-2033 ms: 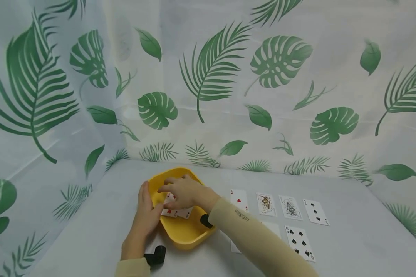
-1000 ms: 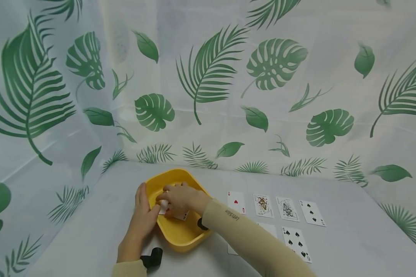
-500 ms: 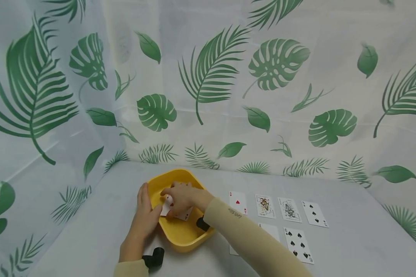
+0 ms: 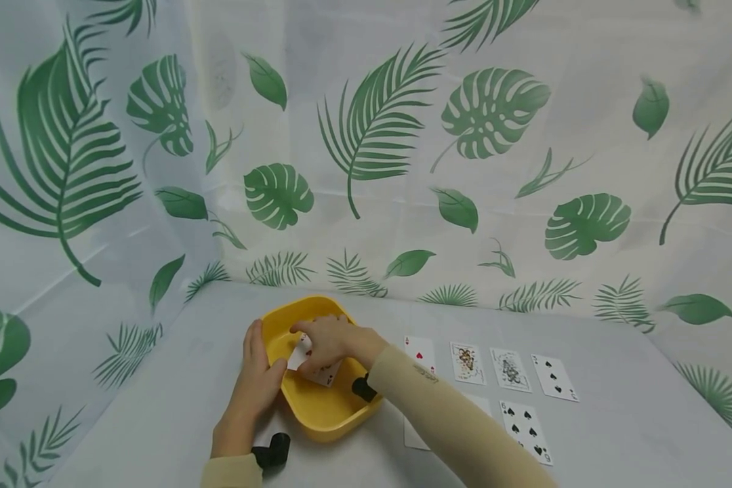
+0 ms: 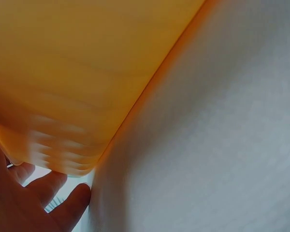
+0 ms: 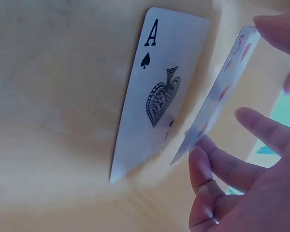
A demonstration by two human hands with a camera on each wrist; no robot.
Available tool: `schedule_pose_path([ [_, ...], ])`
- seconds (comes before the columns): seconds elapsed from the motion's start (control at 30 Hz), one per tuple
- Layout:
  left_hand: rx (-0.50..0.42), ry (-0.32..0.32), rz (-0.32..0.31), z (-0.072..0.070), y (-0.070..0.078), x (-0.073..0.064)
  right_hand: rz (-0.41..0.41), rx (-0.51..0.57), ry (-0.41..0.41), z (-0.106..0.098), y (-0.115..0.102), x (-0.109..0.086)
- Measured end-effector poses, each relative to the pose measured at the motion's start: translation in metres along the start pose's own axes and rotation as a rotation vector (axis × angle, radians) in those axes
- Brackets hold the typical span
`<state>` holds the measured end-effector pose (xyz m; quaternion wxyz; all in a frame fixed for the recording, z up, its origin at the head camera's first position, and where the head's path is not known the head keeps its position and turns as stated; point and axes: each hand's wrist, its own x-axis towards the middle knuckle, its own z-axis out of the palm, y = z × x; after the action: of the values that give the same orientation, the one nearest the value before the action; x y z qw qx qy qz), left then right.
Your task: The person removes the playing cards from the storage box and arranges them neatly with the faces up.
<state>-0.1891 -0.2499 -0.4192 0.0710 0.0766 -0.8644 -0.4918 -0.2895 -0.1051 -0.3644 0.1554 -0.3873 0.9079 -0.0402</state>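
In the head view my left hand (image 4: 250,376) holds the left corner of a yellow plastic box (image 4: 329,413). Its thumb lies at the rim and its fingers run along the outside wall, as the left wrist view also shows. Inside the box, my right hand (image 4: 329,342) grips a playing card of hearts (image 6: 224,87) by its edges, thumb on one end and fingers on the other. That card stands tilted, and its number is hard to read. Beneath and beside it an ace of spades (image 6: 154,96) lies on the box bottom.
Right of the box, playing cards lie face up in rows: a heart card (image 4: 419,352), two jokers (image 4: 467,362), a spade card (image 4: 554,377) and a six of spades (image 4: 526,432). My right sleeve (image 4: 457,417) covers part of the lower row. A leaf-patterned curtain (image 4: 372,163) rises behind the table.
The hearts card, lying flatter in the box before, is now tilted up in my right hand, which has shifted slightly right. My left hand has stayed on the box.
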Motion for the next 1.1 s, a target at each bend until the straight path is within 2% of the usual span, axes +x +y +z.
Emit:
schedule_pose_path([
  [0.37,0.012,-0.007,0.004,-0.001,0.001,-0.001,-0.079,-0.129,0.099,-0.021,-0.005,-0.02],
  [0.57,0.008,-0.01,-0.021,-0.001,0.002,-0.002,-0.084,-0.193,0.124,-0.037,-0.005,-0.037],
  [0.77,-0.003,-0.012,-0.019,0.001,0.003,-0.004,-0.074,-0.236,0.15,-0.044,0.0,-0.061],
  [1.1,0.008,-0.01,-0.012,-0.002,0.002,-0.003,-0.122,-0.306,0.224,-0.047,0.021,-0.103],
])
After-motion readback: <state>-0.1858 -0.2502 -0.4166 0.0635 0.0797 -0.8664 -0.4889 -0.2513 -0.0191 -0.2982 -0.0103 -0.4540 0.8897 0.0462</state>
